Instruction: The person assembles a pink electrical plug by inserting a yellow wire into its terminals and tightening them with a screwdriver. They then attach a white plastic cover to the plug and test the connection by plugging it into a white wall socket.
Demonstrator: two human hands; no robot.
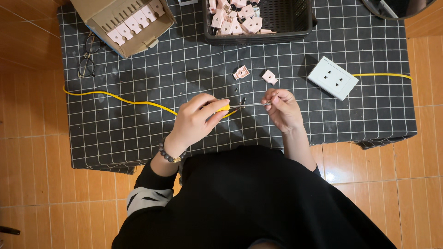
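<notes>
My left hand (197,121) grips a yellow-handled screwdriver (224,108) whose thin metal shaft points right. My right hand (282,109) pinches a small metal part (268,103) at the shaft's tip. Both hands hover over a black cloth with a white grid (138,124). Just beyond them lie two small pink plastic pieces (241,72) (269,76) and a few tiny dark screws (236,87). A white wall socket (332,77) lies to the right, with a yellow cable (383,75) running from it.
A black basket (295,20) with several pink pieces stands at the top centre. A cardboard box (122,20) with rows of pink pieces sits at the top left, eyeglasses (87,57) beside it. A yellow cable (115,97) crosses the cloth on the left. Orange tiled floor surrounds the cloth.
</notes>
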